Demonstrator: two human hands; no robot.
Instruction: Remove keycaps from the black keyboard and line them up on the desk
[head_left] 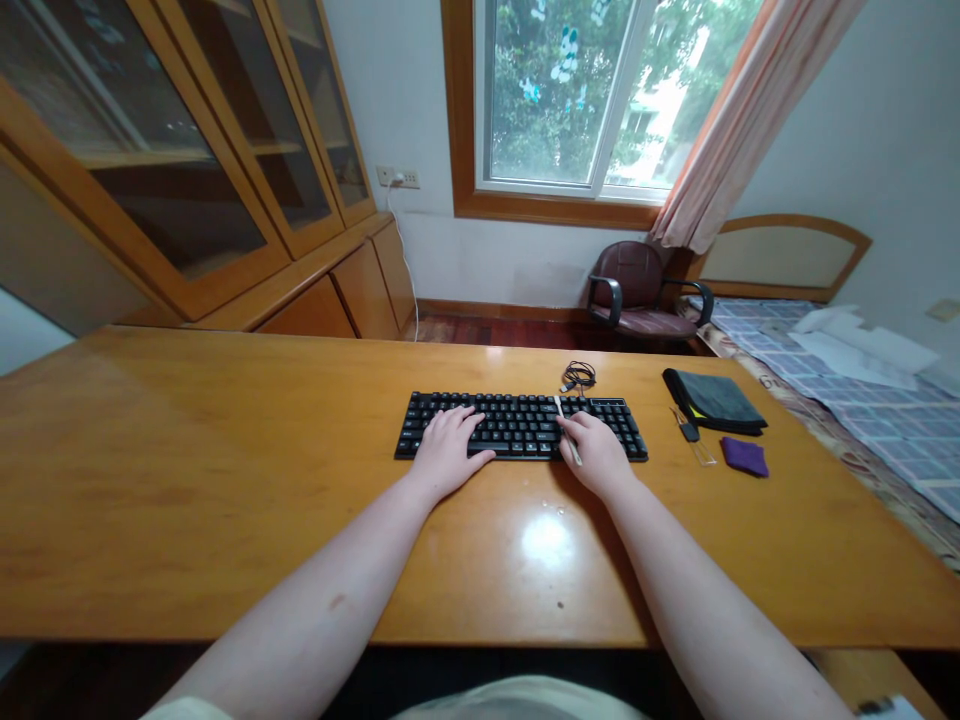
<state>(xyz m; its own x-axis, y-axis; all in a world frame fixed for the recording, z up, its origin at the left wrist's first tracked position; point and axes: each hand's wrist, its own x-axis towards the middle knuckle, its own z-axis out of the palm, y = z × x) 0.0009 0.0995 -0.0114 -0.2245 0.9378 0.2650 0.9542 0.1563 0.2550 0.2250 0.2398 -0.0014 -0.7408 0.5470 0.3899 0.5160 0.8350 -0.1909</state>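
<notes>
Your left hand (448,450) lay spread and unclenched over the left part of a long, black plastic keyboard (517,420), its fingers on the keys and its thumb by the near edge, gripping nothing that showed. Your right hand (596,455), over the keyboard's right part, pinched a slim, cream-coloured, brush-like stick (573,449). The stick's head pointed away from you, toward the keyboard's far edge, and its handle sloped back toward you; its long axis thus crossed the keyboard, which stretched from left to right. The keys lay directly beneath that grip (whether the head touched them, you could not tell from this view), and your right hand was the nearer to the number keys.

The glossy, honey-brown wooden table (225,450) reached well past the keyboard's left end. Behind its right half sat a coiled, thin black cable (579,376); beyond its right end were a small, dark tool with thin, clear loops (689,431), a folded, dark grey cloth (716,395) and a folded, purple cloth (745,455).

Farther off, a brown wooden cabinet with glass doors (371,290) stood left of the keyboard, a wood-framed window (555,130) beyond it, and a maroon padded armchair (634,275) and a blue-checked bed (885,420) to its right.
</notes>
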